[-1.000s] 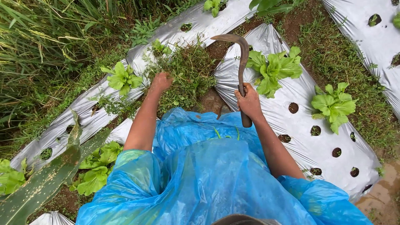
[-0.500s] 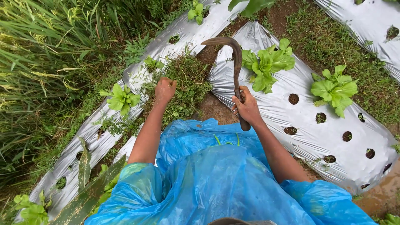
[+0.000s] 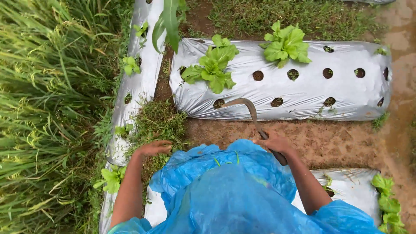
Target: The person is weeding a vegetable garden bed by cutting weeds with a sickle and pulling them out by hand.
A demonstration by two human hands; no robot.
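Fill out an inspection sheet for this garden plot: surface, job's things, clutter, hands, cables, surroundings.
Surface: bare brown soil path between beds covered in silver plastic mulch with round planting holes.
Job's things: curved sickle, blade toward the covered bed; weed clump at the bed's end.
Clutter: nothing seen.
Hands: right hand shut on the sickle's handle; left hand open, empty, over the weeds.
Cables: nothing seen.
Surroundings: leafy green seedlings in some holes, tall grass on the left, a wet puddled strip on the right; blue plastic raincoat below.

Glossy silver plastic mulch sheet (image 3: 303,93); dull, rusty metal sickle blade (image 3: 245,105).
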